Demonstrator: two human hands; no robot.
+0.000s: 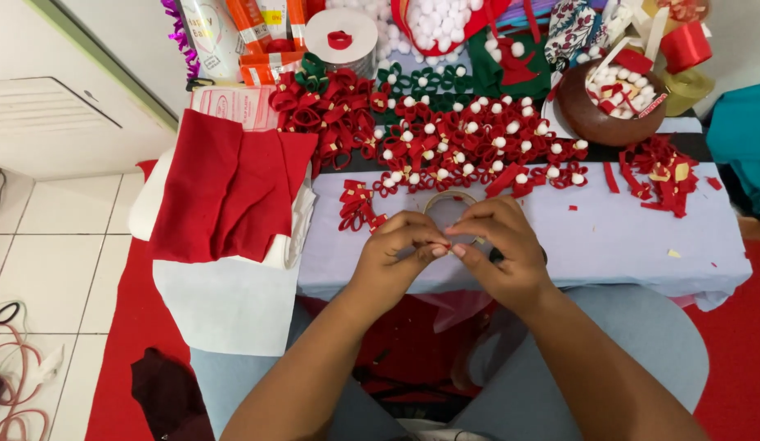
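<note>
Right now both hands meet at the low table's (609, 237) near edge: left hand (396, 249) and right hand (502, 249) pinch fingertips together on a small red ribbon piece (442, 238), over a tape roll (450, 200). At twelve o'clock, red ribbon bows with white pompoms (478, 143) crowd close; at ten, folded red felt (225, 192); at two, a brown bowl (609, 110).

A low tabletop (609, 237) covered in pale lavender cloth carries rows of red ribbon bows with white pompom centres (478, 151), a pile of plain red bows (331, 110), and green bows (425, 82) behind them. At its right lie red ribbon scraps (662, 171) and a brown bowl (601, 114). Folded red felt (225, 192) rests on white fabric (225, 302) at its left edge.
</note>
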